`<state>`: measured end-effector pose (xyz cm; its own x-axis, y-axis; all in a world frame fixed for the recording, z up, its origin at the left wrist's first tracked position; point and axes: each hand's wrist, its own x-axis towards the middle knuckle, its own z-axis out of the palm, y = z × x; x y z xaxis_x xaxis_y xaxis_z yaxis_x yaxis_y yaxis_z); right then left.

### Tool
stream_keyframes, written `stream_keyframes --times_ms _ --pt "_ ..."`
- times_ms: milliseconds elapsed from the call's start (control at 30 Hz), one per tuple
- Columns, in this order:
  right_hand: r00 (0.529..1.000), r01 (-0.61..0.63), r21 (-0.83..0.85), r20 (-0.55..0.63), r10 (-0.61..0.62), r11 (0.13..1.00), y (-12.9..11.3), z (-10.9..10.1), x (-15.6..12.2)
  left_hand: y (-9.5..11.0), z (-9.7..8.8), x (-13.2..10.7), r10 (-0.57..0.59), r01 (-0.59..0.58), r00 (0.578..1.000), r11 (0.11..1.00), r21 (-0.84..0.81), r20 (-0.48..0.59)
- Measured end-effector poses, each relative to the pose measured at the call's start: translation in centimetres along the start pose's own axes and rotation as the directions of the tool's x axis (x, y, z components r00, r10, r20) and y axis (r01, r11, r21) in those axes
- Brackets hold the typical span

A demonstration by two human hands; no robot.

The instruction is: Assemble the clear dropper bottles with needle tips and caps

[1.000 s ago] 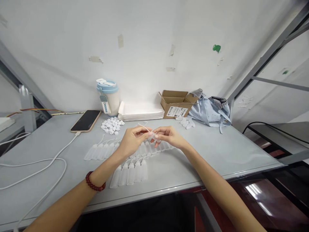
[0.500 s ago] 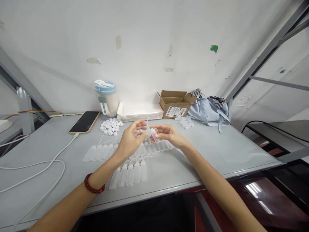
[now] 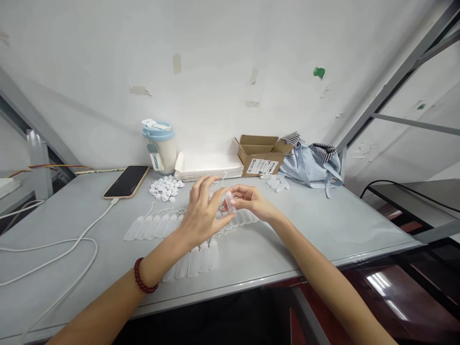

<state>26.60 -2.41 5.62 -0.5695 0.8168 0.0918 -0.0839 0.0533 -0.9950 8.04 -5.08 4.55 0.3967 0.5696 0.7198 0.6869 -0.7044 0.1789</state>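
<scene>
Translucent bottle (image 3: 230, 203) above counter (image 3: 287, 230), pinched in right hand (image 3: 251, 199), likely leaving top free; left hand (image 3: 201, 213) spread beside it, contact unclear. Bottle row (image 3: 204, 258) seven o'clock, white pieces (image 3: 166, 188) ten o'clock, probably grouped for reach.

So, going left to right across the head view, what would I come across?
Phone, pile of small white pieces, left hand, small translucent bottle, right hand, blue cloth bag.
</scene>
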Motion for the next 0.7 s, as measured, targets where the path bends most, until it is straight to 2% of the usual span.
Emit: stream_keyframes --times_ms 200,300,400,500,700 --pt "0.999 -0.015 -0.024 0.039 0.016 1.0 0.1 -0.1 0.1 0.0 -0.2 0.2 -0.036 0.039 0.998 0.998 -0.048 0.058" --pt "1.0 -0.018 -0.035 -0.005 0.018 0.999 0.3 -0.9 0.3 0.4 -1.4 0.0 -0.069 0.095 0.982 0.985 -0.143 0.178" --pt "0.986 0.014 -0.035 -0.168 -0.019 0.999 0.3 -2.1 0.5 1.6 -3.0 -1.1 -0.084 0.179 0.927 0.955 -0.235 0.365" --pt "0.947 0.05 -0.067 -0.313 -0.068 0.997 0.2 -3.1 0.7 2.9 -4.1 -2.8 -0.073 0.236 0.857 0.936 -0.263 0.51" --pt "0.921 0.036 -0.119 -0.38 -0.079 0.992 0.2 -3.8 0.7 3.5 -3.9 -4.6 -0.078 0.322 0.738 0.914 -0.247 0.671"
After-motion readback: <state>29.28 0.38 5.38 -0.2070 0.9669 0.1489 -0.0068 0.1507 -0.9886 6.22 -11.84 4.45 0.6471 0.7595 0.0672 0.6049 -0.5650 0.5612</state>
